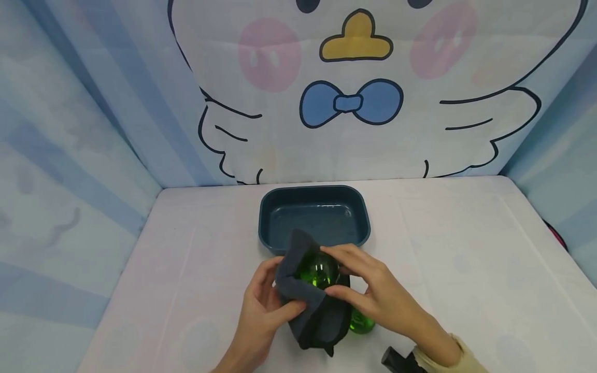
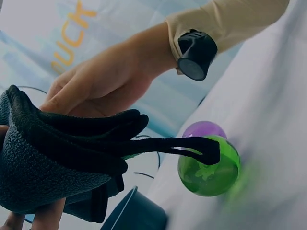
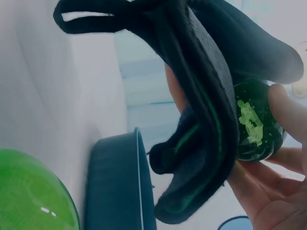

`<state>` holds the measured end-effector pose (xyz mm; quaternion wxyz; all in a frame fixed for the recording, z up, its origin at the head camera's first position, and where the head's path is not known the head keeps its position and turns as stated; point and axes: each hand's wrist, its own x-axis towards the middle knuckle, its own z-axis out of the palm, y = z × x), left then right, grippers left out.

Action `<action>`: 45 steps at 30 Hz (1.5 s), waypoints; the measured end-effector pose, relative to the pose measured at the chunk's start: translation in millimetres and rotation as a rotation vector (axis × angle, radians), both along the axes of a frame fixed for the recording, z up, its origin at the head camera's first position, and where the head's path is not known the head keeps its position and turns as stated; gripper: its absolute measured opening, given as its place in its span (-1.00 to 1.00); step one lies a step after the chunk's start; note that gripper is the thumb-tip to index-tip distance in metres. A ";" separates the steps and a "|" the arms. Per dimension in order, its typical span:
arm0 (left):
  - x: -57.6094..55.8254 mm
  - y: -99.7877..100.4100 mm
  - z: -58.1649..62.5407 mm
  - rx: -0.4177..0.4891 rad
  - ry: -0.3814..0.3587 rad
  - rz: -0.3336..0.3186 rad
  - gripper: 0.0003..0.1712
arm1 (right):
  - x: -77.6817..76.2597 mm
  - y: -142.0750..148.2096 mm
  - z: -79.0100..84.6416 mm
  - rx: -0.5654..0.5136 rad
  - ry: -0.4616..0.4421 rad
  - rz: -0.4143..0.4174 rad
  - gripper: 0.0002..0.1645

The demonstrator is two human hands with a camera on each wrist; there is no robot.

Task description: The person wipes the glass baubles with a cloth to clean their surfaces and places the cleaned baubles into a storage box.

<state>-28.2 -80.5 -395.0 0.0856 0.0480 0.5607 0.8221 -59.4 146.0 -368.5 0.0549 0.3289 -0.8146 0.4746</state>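
My left hand (image 1: pixel 268 311) grips a folded dark grey cloth (image 1: pixel 317 321), fingers behind it and thumb on its front. A black loop (image 2: pixel 192 143) sticks out from the cloth's edge in the left wrist view. In the fold of the cloth sits a clear green ball (image 1: pixel 321 269), its lower part hidden. My right hand (image 1: pixel 373 282) holds this ball between thumb and fingers, and something pale yellow-green (image 3: pixel 250 123) shows inside it. Another clear green ball (image 2: pixel 209 167) lies on the table below the hands, beside a purple ball (image 2: pixel 204 128).
A dark blue rectangular basin (image 1: pixel 314 189) stands on the white table (image 1: pixel 210 223), just beyond the hands. Curtains with a cartoon duck print (image 1: pixel 350 103) hang behind and at both sides. A black device (image 2: pixel 196 55) is strapped on the right wrist.
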 end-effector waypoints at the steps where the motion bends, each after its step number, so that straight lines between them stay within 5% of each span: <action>1: 0.3 -0.7 -0.1 -0.006 -0.002 0.005 -0.17 | -0.7 0.0 0.9 -0.001 0.003 -0.001 -0.25; 20: 11.5 -24.2 -17.0 -0.069 -0.098 0.104 -0.15 | -43.4 7.7 -2.5 0.078 0.032 -0.080 -0.25; 45: 18.9 -30.0 -23.3 -0.090 -0.186 0.132 -0.20 | -90.2 -12.0 -30.7 0.218 -0.103 -0.267 -0.24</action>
